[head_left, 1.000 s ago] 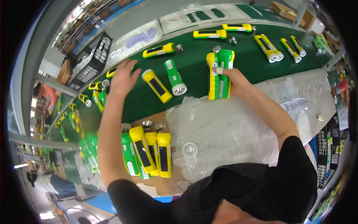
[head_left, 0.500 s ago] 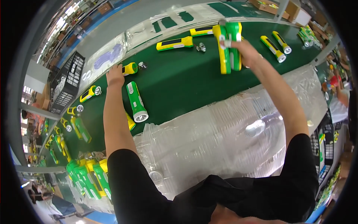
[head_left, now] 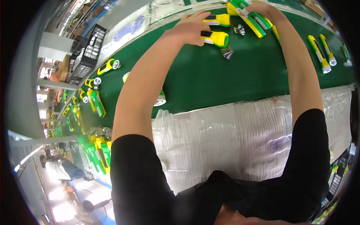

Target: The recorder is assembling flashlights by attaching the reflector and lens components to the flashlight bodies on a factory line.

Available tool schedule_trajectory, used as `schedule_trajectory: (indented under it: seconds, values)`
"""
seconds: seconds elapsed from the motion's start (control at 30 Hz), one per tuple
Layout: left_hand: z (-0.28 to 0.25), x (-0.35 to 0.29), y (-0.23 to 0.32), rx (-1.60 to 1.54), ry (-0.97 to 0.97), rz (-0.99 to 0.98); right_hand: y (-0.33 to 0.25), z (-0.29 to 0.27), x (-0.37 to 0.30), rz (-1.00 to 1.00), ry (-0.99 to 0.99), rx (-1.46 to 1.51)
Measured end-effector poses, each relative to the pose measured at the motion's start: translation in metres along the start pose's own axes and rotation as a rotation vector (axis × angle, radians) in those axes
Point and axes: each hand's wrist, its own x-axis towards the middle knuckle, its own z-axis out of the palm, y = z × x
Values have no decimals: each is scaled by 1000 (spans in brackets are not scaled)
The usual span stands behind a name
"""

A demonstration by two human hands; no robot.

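My left hand is at the far side of the green work surface, closed around the rear of a yellow flashlight. This flashlight's silver reflector hangs loose from its open head. Just beyond it lies a second yellow flashlight, also with a detached reflector; the fingers of my left hand reach over its rear end. At the far right of centre my right hand grips a pair of green-and-yellow flashlights, held side by side and tilted. My fingers partly hide them.
Two yellow flashlights lie to the right. Another flashlight is partly hidden behind my left forearm. Farther left are more flashlights and a black crate. Stacked clear plastic sleeves cover the near side.
My left hand has moved far to the right with the yellow flashlight, now beside the other one. My right hand has shifted away from me, its pair of flashlights more tilted. The view has also shifted.
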Motion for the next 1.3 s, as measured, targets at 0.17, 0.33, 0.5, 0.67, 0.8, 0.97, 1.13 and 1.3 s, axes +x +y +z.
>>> schedule_trajectory:
  seconds: [0.17,0.33,0.5,0.67,0.8,0.97,1.13,1.3]
  values:
    - [15,28,-20,-280,-345,-369,-9,5,-46,-201,-97,86]
    - [0,46,6,-15,-356,-240,29,-7,-32,-504,-151,-11]
    - [4,11,-3,-227,-237,-357,-8,14,-60,-263,-61,-199]
    - [-6,-9,11,-145,-112,-307,23,25,-73,-289,-88,59]
    - [-61,-69,18,-89,62,-457,4,40,-125,-438,-195,-119]
    - [-138,-156,62,-1068,421,-756,-40,91,-212,-918,-500,-219]
    - [-143,-211,113,-1287,421,-889,-90,101,-284,-988,-448,-229]
    - [-112,-206,124,-1155,171,-1013,-70,84,-305,-1152,-209,-12]
